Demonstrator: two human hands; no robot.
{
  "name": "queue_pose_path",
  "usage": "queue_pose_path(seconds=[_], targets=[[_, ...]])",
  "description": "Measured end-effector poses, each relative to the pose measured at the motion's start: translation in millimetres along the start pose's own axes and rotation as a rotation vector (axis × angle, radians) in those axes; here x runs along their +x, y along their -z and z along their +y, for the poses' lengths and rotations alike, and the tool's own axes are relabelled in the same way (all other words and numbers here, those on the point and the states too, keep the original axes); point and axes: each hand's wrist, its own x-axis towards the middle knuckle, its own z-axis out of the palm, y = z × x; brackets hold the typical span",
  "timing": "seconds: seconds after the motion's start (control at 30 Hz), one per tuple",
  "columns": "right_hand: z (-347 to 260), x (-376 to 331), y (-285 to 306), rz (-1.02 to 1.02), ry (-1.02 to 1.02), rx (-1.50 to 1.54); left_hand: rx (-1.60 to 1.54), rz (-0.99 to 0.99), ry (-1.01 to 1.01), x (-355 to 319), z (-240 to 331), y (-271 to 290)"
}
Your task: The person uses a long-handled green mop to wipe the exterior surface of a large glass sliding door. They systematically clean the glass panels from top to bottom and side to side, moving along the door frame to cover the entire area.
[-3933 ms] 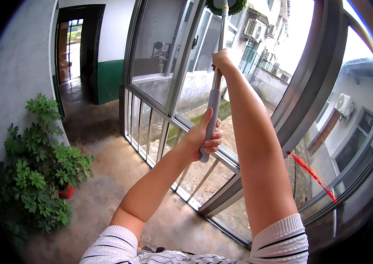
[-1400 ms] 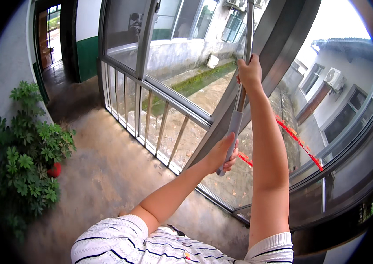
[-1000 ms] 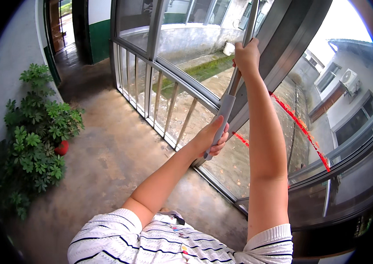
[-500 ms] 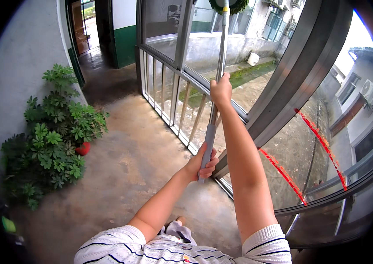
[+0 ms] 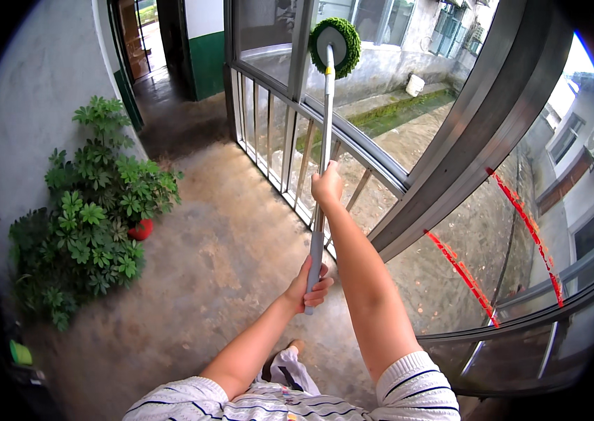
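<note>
I hold a long grey pole (image 5: 323, 147) nearly upright with both hands. My left hand (image 5: 312, 283) grips its lower end, and my right hand (image 5: 327, 186) is closed around it higher up. At the top of the pole sits a round green fluffy cleaning pad (image 5: 337, 44), pressed against or very close to the window glass (image 5: 269, 24) at the upper middle. The dark window frame (image 5: 451, 161) slants down to the right of my right arm.
A metal railing with vertical bars (image 5: 279, 151) runs below the window. A leafy green plant in a red pot (image 5: 93, 203) stands at the left against a grey wall. The concrete floor (image 5: 199, 281) lies in front. A doorway (image 5: 136, 35) opens at the back left.
The view has swung down and back, so the green pad now shows whole at the pole's top. Both hands have kept their grip on the pole.
</note>
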Motion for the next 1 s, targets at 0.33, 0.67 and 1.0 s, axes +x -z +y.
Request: queue_pose_path(seconds=[0.33, 0.67, 1.0], targets=[[68, -4, -42, -0.108, -0.143, 0.419, -0.145, 0.073, 0.03, -7, -34, 8], [58, -34, -47, -0.277, -0.252, 0.557, -0.238, 0.045, 0.018, -34, -35, 13], [-2, -47, 9, -0.202, -0.202, 0.65, -0.163, -0.151, 0.035, -77, -11, -35]])
